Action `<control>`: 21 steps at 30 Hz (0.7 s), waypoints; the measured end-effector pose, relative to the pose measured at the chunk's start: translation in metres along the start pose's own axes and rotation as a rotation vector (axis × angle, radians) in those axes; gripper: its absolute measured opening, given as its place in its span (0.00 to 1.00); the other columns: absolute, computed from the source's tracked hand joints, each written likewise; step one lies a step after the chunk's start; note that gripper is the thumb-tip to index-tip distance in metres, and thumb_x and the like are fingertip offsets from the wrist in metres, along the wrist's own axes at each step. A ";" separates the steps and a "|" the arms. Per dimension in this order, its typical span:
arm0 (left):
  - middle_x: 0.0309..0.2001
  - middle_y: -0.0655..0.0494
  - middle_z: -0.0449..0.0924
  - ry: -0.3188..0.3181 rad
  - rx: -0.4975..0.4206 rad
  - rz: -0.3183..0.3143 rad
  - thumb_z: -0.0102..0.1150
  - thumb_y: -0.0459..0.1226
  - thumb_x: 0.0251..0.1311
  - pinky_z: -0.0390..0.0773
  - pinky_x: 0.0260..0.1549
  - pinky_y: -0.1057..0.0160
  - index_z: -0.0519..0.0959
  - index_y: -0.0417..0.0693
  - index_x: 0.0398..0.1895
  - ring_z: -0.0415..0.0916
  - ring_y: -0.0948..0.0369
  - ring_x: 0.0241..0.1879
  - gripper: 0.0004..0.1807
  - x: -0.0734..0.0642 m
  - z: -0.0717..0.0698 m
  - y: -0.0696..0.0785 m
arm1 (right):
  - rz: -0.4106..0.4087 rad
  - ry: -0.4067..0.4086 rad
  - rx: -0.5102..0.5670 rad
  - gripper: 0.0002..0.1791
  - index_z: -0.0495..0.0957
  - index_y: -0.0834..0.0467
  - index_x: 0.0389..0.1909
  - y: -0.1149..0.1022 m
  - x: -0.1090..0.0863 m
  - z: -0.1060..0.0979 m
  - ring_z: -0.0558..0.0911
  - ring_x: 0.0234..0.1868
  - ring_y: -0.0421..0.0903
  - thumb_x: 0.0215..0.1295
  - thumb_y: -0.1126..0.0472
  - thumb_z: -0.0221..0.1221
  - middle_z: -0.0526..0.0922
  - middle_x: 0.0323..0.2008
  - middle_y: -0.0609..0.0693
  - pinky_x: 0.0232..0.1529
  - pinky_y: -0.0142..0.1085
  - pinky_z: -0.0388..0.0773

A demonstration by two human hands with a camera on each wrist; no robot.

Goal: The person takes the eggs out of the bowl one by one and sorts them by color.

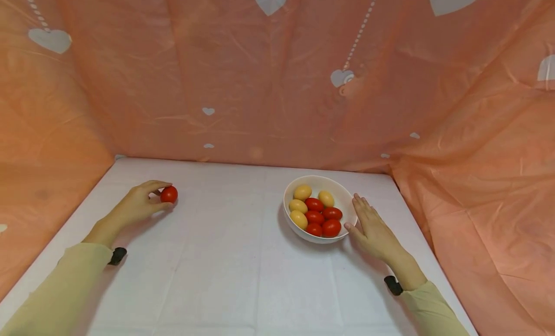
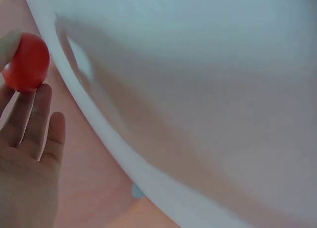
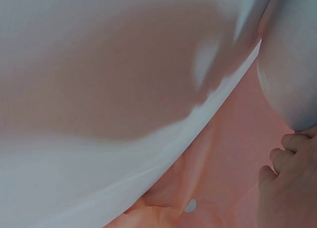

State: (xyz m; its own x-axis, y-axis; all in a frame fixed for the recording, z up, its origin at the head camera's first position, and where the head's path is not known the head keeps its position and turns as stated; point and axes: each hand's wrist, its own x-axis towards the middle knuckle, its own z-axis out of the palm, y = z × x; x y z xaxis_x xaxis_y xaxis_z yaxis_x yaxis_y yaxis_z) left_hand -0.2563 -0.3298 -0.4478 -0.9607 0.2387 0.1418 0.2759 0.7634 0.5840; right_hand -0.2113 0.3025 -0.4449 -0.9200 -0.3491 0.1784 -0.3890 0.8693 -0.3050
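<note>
At the left of the table, my left hand (image 1: 140, 201) pinches a smooth red egg (image 1: 169, 195) between thumb and fingers. The left wrist view shows this red egg (image 2: 27, 63) at the fingertips, with the other fingers extended below it. On the right stands a white bowl (image 1: 349, 201) holding several yellow eggs (image 1: 298, 219) and several red eggs (image 1: 331, 228). My right hand (image 1: 375, 232) rests against the bowl's right rim with straight fingers, and the thumb lies near the front rim. In the right wrist view, fingers touch the bowl's outside wall (image 3: 292, 69).
A white cloth covers the table (image 1: 217, 259). Orange sheeting (image 1: 260, 85) with pale hearts hangs behind the table and along both sides. Black bands (image 1: 117, 256) sit at both wrists, below light green sleeves (image 1: 65, 288).
</note>
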 end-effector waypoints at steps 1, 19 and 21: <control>0.61 0.38 0.76 -0.003 0.006 -0.008 0.74 0.42 0.63 0.80 0.49 0.50 0.74 0.37 0.68 0.78 0.43 0.52 0.34 -0.001 -0.003 -0.004 | 0.001 0.000 0.000 0.44 0.50 0.69 0.81 0.000 0.000 0.000 0.49 0.81 0.65 0.78 0.47 0.55 0.50 0.82 0.65 0.78 0.62 0.49; 0.57 0.27 0.77 -0.103 0.051 -0.074 0.75 0.42 0.61 0.85 0.37 0.56 0.72 0.33 0.68 0.78 0.37 0.51 0.36 0.001 -0.020 -0.020 | 0.000 0.003 0.003 0.43 0.51 0.69 0.80 0.001 -0.001 0.001 0.49 0.81 0.65 0.78 0.47 0.55 0.51 0.81 0.65 0.78 0.62 0.48; 0.57 0.27 0.77 -0.110 0.044 -0.082 0.74 0.42 0.62 0.84 0.36 0.57 0.72 0.33 0.69 0.77 0.37 0.52 0.37 0.002 -0.020 -0.020 | -0.001 0.004 0.000 0.44 0.51 0.69 0.80 0.001 0.000 0.000 0.49 0.81 0.65 0.78 0.47 0.55 0.51 0.81 0.65 0.78 0.62 0.49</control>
State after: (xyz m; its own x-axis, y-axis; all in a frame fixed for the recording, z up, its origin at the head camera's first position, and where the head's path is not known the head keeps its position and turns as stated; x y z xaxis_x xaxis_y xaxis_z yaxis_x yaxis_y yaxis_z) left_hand -0.2639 -0.3568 -0.4429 -0.9716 0.2367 0.0048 0.1996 0.8081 0.5542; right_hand -0.2114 0.3030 -0.4455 -0.9193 -0.3485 0.1828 -0.3901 0.8687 -0.3052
